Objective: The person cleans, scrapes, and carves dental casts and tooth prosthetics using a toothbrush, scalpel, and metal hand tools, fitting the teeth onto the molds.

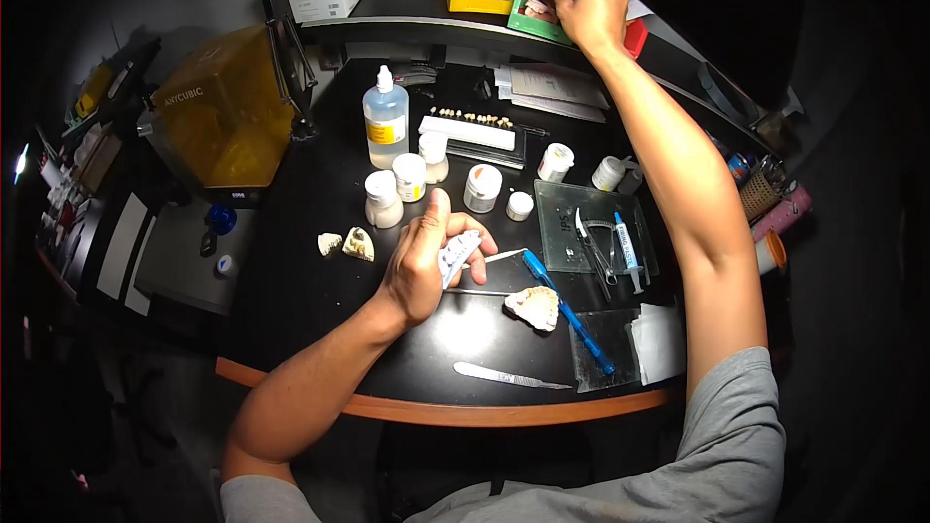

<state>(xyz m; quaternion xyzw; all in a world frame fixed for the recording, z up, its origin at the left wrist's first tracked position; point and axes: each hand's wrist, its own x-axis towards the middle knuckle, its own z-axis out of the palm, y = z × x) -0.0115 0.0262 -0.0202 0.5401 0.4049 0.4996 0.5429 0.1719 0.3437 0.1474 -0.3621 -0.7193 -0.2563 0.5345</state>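
My left hand (426,257) is wrapped round a pale bluish-white dental cast (457,260) above the table; the fingers hide part of it. My right hand (593,12) reaches up to the shelf, at the rim of a small green bin (533,27) holding pinkish pieces. Its fingers are pinched together, and what lies between them is hidden. Below my left hand, a cream dental cast (535,308) rests beside a blue toothbrush (572,315). Nearer the table edge lies a scalpel (504,375). Two smaller cast pieces (358,244) sit to the left.
Several white-lidded jars (481,188) and a squeeze bottle (386,126) stand mid-table. Behind them is a tooth shade guide (470,131). On the right, a glass slab (562,223) carries tweezers (593,247) and a syringe (628,250). A yellow bin (468,2) adjoins the green one.
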